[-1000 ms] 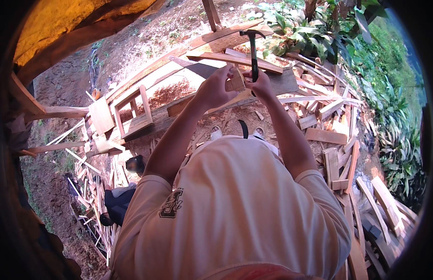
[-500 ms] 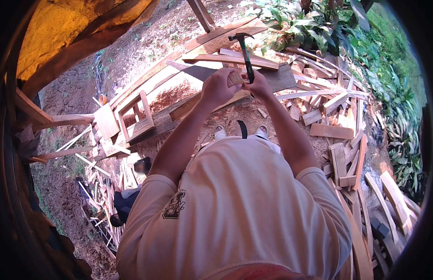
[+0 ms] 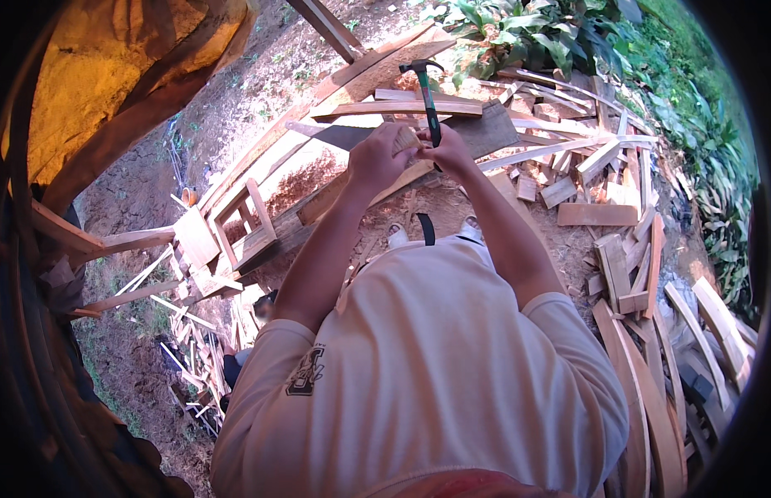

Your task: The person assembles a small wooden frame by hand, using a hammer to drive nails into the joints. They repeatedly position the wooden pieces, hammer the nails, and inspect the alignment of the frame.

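My right hand (image 3: 448,153) grips the dark handle of a claw hammer (image 3: 425,93), whose head points up and away, above a pale wooden slat (image 3: 394,109). Beside it, my left hand (image 3: 380,157) is closed around a small piece of wood (image 3: 408,139), held over a long plank (image 3: 352,189) that runs diagonally below both hands. Both forearms reach forward from my pale t-shirt, which fills the lower middle of the view.
Wooden offcuts and slats (image 3: 618,249) lie scattered on the right, down to the lower edge. A wooden frame (image 3: 236,224) stands at left on bare earth. Green plants (image 3: 551,33) line the top right. An orange sheet (image 3: 111,75) hangs at upper left.
The view has shifted slightly. The hammer stays raised in my right hand and both hands hold close together over the plank.
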A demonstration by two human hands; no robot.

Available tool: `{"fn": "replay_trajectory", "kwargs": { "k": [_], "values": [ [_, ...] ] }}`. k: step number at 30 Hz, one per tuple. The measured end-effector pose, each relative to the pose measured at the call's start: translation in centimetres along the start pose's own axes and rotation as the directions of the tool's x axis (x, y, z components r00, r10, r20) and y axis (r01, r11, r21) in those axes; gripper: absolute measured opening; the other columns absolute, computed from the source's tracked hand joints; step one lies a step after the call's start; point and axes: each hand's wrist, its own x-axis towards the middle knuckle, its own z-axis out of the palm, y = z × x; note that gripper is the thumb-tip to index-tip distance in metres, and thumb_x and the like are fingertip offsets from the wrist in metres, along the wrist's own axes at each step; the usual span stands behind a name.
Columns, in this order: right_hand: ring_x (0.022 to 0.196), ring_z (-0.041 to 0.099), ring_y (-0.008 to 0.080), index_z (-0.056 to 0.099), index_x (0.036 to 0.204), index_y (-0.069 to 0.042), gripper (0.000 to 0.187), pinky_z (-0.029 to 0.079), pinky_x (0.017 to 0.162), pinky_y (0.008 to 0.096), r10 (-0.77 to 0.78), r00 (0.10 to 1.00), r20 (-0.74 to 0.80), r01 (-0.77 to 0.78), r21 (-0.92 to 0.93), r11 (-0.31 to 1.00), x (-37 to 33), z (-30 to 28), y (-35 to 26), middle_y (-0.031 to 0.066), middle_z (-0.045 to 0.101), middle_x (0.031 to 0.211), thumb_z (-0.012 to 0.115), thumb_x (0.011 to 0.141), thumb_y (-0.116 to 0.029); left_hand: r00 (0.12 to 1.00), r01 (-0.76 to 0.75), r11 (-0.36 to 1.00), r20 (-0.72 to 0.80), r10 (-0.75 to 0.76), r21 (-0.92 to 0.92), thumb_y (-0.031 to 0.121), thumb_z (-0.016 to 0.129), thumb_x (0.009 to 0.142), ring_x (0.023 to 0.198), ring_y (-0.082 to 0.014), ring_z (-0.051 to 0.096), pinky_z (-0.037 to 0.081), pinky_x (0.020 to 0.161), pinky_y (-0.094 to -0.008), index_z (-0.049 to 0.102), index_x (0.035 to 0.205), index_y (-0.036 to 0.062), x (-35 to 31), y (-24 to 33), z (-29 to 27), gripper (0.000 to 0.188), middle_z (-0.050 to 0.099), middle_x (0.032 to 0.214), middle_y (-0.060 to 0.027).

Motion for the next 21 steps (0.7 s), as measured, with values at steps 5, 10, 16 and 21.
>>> {"fn": "replay_trajectory", "kwargs": {
  "k": [5, 10, 16, 21],
  "values": [
    [0.101, 0.069, 0.0196, 0.065, 0.117, 0.003, 0.054, 0.053, 0.092, 0.0349, 0.01, 1.0, -0.002, -0.01, -0.016, 1.0, 0.2, 0.0, -0.4, 0.0109, 0.074, 0.113, 0.09, 0.07, -0.006, 0.999, -0.024, 0.999, 0.031, 0.025, -0.027, 0.034, 0.083, 0.088, 0.109, -0.0347, 0.073, 0.059, 0.09, -0.0453, 0.068, 0.129, 0.011, 0.7, -0.1, -0.8, 0.05, 0.074, 0.121, -0.0123],
    [0.102, 0.069, 0.0199, 0.065, 0.115, 0.003, 0.054, 0.053, 0.093, 0.0349, 0.024, 1.0, 0.004, -0.024, 0.105, 0.994, 0.0, 0.1, -0.6, 0.0107, 0.074, 0.116, 0.091, 0.068, -0.005, 0.999, -0.034, 0.999, -0.007, 0.034, 0.007, 0.034, 0.083, 0.087, 0.107, -0.0352, 0.073, 0.058, 0.089, -0.0454, 0.068, 0.129, 0.0102, 0.7, -0.4, -0.2, 0.05, 0.074, 0.118, -0.0131],
    [0.102, 0.07, 0.0199, 0.065, 0.115, 0.003, 0.054, 0.054, 0.093, 0.035, 0.02, 1.0, 0.014, -0.021, 0.088, 0.996, -0.1, -0.1, -0.2, 0.0101, 0.074, 0.113, 0.09, 0.069, -0.005, 1.0, -0.003, 1.0, 0.029, 0.003, -0.005, 0.039, 0.083, 0.088, 0.106, -0.0363, 0.074, 0.057, 0.089, -0.0465, 0.068, 0.13, 0.0094, 0.5, -0.3, -0.4, 0.053, 0.075, 0.114, -0.0155],
    [0.108, 0.07, 0.0186, 0.067, 0.124, 0.003, 0.057, 0.056, 0.098, 0.0361, 0.008, 0.999, 0.045, -0.005, -0.058, 0.998, 0.4, -0.8, 0.2, 0.0098, 0.075, 0.119, 0.092, 0.074, -0.007, 1.0, -0.003, 1.0, 0.018, 0.003, -0.007, 0.036, 0.083, 0.087, 0.105, -0.0358, 0.074, 0.058, 0.088, -0.0463, 0.068, 0.129, 0.0101, 0.6, 0.0, -0.5, 0.052, 0.075, 0.114, -0.0145]
  ]
}}
